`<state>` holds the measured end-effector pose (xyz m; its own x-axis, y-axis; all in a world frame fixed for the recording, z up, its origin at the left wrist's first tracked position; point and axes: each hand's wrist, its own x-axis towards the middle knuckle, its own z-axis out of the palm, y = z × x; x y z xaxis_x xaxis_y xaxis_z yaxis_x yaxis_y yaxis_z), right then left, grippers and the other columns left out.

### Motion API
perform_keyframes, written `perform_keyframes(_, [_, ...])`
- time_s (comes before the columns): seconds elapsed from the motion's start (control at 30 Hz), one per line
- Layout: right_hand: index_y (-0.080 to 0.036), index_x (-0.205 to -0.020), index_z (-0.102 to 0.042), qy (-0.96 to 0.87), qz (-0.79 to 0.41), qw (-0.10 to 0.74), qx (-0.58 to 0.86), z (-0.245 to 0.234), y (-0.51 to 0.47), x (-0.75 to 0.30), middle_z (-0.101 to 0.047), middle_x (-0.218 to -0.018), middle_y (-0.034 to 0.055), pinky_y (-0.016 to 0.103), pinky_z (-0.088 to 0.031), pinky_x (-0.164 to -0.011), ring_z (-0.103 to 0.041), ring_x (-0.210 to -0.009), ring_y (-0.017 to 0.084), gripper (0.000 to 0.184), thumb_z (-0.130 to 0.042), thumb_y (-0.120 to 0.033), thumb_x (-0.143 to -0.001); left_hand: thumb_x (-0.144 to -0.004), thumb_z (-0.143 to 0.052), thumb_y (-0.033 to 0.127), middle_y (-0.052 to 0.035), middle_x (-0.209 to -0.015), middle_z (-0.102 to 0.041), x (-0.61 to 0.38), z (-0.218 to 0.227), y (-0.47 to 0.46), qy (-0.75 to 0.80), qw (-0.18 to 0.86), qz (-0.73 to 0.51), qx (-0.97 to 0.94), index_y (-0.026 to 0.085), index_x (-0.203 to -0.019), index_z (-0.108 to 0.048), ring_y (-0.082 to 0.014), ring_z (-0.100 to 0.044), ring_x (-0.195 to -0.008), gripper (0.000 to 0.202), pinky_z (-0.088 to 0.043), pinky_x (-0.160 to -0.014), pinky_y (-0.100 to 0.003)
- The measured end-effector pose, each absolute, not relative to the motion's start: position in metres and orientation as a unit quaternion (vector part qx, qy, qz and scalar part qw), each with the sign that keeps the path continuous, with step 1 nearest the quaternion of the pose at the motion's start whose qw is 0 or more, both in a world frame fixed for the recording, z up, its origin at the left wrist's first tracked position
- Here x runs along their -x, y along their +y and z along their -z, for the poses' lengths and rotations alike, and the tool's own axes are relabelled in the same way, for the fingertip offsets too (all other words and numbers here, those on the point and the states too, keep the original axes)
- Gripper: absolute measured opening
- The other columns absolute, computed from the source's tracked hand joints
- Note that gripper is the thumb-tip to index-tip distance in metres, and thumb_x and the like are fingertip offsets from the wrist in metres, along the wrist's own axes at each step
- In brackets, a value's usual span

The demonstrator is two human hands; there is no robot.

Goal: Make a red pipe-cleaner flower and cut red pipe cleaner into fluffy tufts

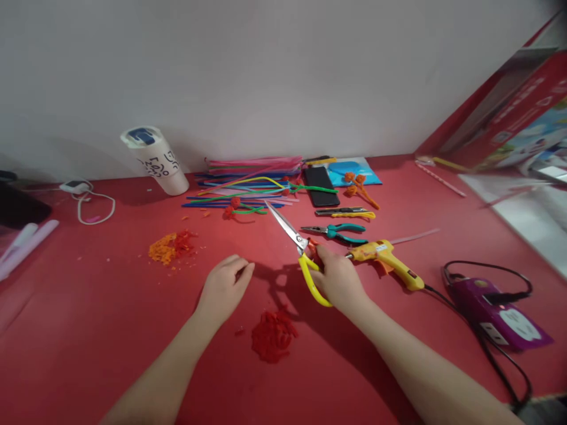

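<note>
My right hand (pixel 339 280) grips a pair of scissors (pixel 283 223) by the yellow handles. The closed-looking blades point up and to the left, toward the pipe cleaners (pixel 248 183) near the wall. Low over the table, my left hand (pixel 225 286) has its fingers curled in with the thumb near them. Whatever may lie inside that hand is hidden. Between my forearms is a pile of red clippings (pixel 274 335). Further left lies a smaller heap of orange and red clippings (pixel 170 248). Red pom-pom shapes on green stems (pixel 234 206) rest by the pipe cleaners.
A yellow glue gun (pixel 385 260), teal pliers (pixel 336 231) and a utility knife (pixel 343 211) lie right of centre. Behind them are a black phone (pixel 321 186) and orange pom-pom stems (pixel 358 186). A purple power strip (pixel 498 316) with cables sits right; a white tumbler (pixel 157 159) stands back left.
</note>
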<state>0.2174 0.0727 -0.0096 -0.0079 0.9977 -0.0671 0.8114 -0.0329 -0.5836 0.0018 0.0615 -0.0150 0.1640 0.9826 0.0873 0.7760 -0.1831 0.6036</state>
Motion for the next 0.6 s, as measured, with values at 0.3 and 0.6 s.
perform_keyframes(0.3, [-0.016, -0.081, -0.053, -0.683, -0.128, 0.136, 0.706, 0.015, 0.081, -0.228, -0.059, -0.065, 0.008, 0.027, -0.018, -0.05, -0.048, -0.053, 0.019, 0.016, -0.047, -0.028, -0.072, -0.076, -0.046, 0.014, 0.0013, -0.074, -0.051, 0.007, 0.014, 0.066, 0.575, 0.275, -0.243, -0.732, 0.019, -0.078, -0.055, -0.0111, -0.048, -0.065, 0.011, -0.039, -0.063, -0.024])
perform_keyframes(0.6, [-0.018, -0.076, -0.054, -0.69, -0.159, 0.173, 0.684, 0.013, 0.079, -0.23, -0.052, -0.056, 0.0, 0.024, -0.023, -0.047, -0.041, -0.048, 0.014, 0.015, -0.05, -0.032, -0.07, -0.08, -0.051, 0.026, -0.0037, -0.083, -0.057, -0.028, 0.013, 0.043, 0.443, 0.257, -0.144, -0.847, 0.019, -0.081, -0.06, -0.0167, -0.053, -0.079, 0.012, -0.042, -0.073, -0.029])
